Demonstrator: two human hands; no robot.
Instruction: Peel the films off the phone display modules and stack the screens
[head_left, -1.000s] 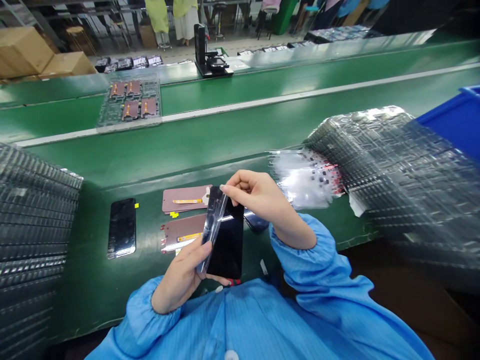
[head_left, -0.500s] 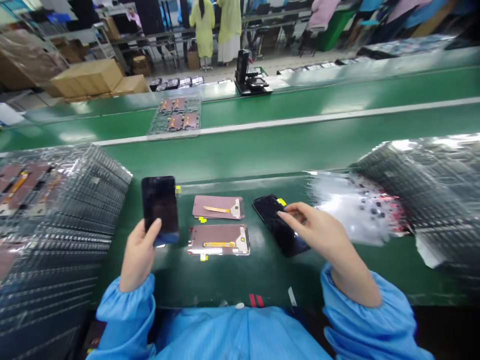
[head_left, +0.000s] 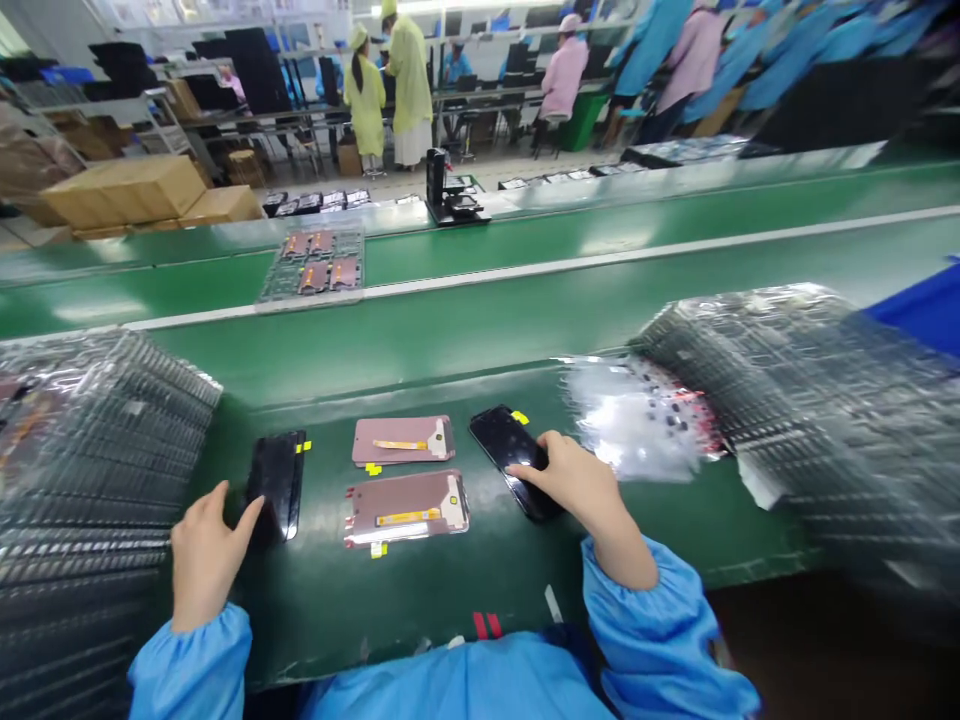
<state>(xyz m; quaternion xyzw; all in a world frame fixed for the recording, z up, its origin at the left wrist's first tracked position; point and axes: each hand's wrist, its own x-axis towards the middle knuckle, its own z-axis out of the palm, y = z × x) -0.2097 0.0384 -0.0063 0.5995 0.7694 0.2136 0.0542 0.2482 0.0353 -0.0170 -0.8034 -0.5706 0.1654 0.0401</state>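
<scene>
My left hand (head_left: 206, 550) is open, thumb apart from the fingers, beside a black phone screen (head_left: 276, 485) lying face up with yellow tabs at its edge. The thumb tip is close to that screen; I cannot tell whether it touches. My right hand (head_left: 581, 490) spans another black phone screen (head_left: 510, 440), thumb at the near side and fingers at the far edge. That screen lies slanted on the table, apparently on a stack. Between the hands lie phone screens with pinkish-brown backs, an upper one (head_left: 397, 441) and a lower one (head_left: 409, 508), showing orange flex cables.
Tall stacks of clear plastic trays stand at left (head_left: 112, 430) and right (head_left: 750, 370). Clear plastic film sheets (head_left: 630, 420) lie by the right stack. Across the green bench are a tray (head_left: 311, 262) of screens and a black fixture (head_left: 454, 195). People work in the background.
The left screen has gone from my left hand's grip down onto the table, and that hand has let go. My right hand has closed across the slanted screen. The view has shifted right.
</scene>
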